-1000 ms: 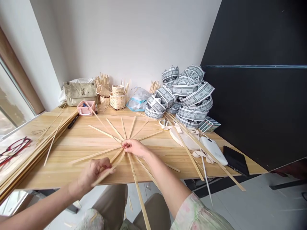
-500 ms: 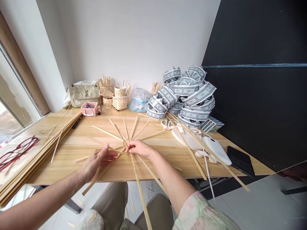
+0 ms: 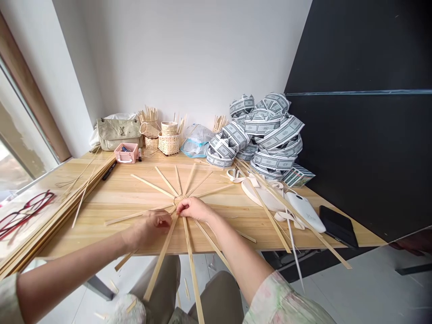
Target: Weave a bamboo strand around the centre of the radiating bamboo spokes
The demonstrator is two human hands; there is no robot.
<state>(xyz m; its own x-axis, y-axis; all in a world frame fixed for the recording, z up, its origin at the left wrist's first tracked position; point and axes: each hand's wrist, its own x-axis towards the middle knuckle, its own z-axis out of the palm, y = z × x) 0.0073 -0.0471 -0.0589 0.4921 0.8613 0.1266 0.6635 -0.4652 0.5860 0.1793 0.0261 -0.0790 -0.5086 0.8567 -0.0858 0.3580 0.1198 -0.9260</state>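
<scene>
Flat bamboo strips fan out like spokes from a woven ring at the middle of the table; several reach past the front edge over my lap. My right hand is closed in a pinch on a bamboo strip at the near side of the hub. Left of it, my left hand hovers over the spokes with its fingers curled. Motion smears that hand, and I cannot make out whether anything is between its fingers.
Long strips lie bundled at left beside red glasses. Behind stand a pink box, a handbag, small baskets and patterned bands. Right are loose strips, a white device and a black phone.
One strip has swung from pointing up and left to pointing down over the table's front edge. My left hand's fingers have curled in; my right hand stays at the hub.
</scene>
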